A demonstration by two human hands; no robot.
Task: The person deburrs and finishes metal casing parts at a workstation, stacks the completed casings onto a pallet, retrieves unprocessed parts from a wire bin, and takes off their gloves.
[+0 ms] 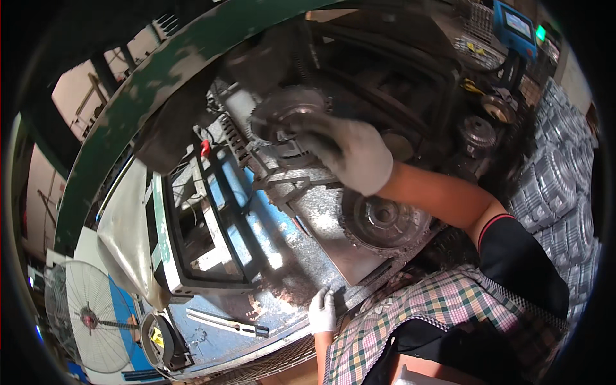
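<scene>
My right hand (359,154), in a whitish glove, reaches across the machine to a round toothed metal part (289,106) at its far side. Motion smears its fingers, and dark shapes around them hide whether they grip anything. Closer to me, a second round metal part (384,218), with a hub in its middle, lies on the metal plate (350,260). My left hand (322,311), also gloved, rests at the front edge of the blue worktable (282,308), fingers stretched out and nothing visible in them.
A dark-framed panel (212,282) stands on the left, with a flat metal bar (224,322) before it. A fan (90,317) is at far left. A curved green beam (128,96) arches overhead. Stacked ribbed metallic-looking parts (545,186) line the right, below a blue display unit (515,29).
</scene>
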